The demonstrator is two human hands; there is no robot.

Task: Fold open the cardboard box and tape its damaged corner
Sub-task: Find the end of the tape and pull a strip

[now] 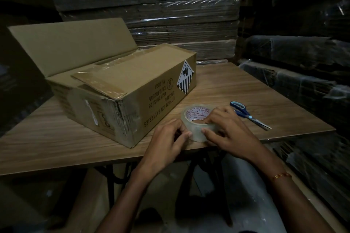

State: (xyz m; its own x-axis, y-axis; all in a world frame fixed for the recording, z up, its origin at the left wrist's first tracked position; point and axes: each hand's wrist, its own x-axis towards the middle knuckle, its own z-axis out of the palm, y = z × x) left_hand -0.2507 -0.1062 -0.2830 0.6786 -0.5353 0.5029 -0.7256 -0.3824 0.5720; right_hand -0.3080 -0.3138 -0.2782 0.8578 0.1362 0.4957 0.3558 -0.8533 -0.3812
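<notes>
A brown cardboard box (121,89) lies on the wooden table (236,85), its far flap folded up and back, its near flap lying flat. The box's near corner (121,117) is torn and crumpled, with old clear tape on it. A roll of clear tape (197,119) stands flat on the table just right of the box, near the front edge. My right hand (227,130) grips the roll, fingers over its rim and thumb on its side. My left hand (168,138) pinches at the roll's near side with curled fingers.
Blue-handled scissors (248,114) lie shut on the table right of the tape roll. Plastic-wrapped stacks of flat cardboard (151,2) rise behind and to the right of the table. The table's front edge runs just below my hands.
</notes>
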